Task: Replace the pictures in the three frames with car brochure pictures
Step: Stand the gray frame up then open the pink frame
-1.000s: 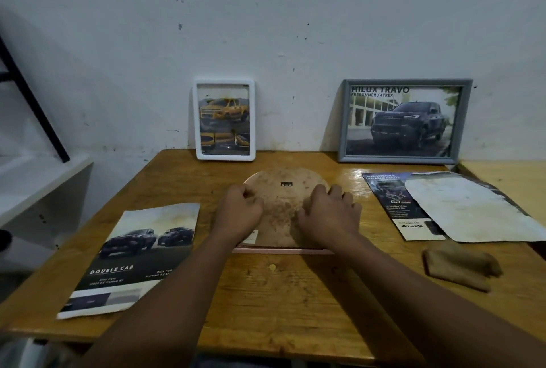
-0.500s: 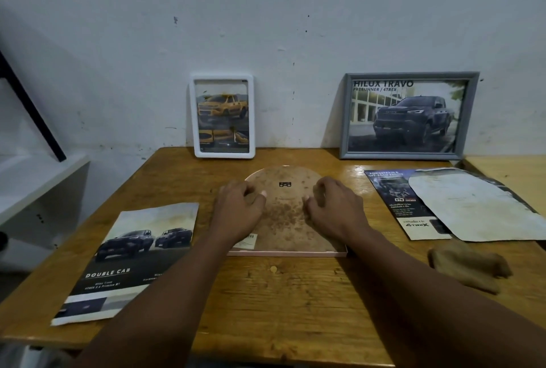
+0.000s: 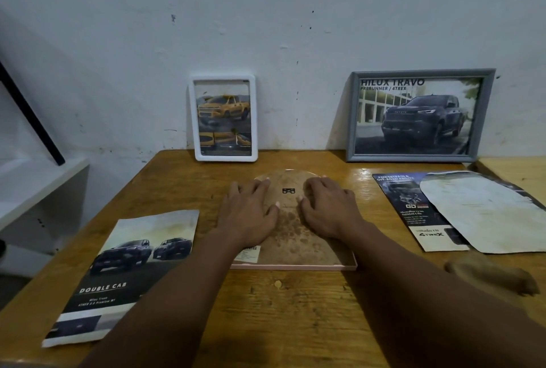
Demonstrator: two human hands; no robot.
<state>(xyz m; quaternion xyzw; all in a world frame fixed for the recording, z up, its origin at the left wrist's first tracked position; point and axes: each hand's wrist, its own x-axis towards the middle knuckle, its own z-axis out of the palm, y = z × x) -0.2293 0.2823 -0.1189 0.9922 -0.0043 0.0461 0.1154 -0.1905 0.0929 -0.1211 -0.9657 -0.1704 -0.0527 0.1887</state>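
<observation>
Both hands are now lying flatter on the stained backing board [image 3: 291, 232] of the third frame [image 3: 295, 266], face down at the centre of the table [image 3: 280, 317]. The left hand [image 3: 249, 214] is spreading its fingers, where half a second ago it was curled at the board's edge; the right hand [image 3: 326, 209] is sliding up beside the hanger. Neither is gripping anything (palms are just pressing). This probably means the back is being seated. Two frames, white [image 3: 223, 118] and grey [image 3: 419, 115], are already showing trucks at upper centre and upper right.
</observation>
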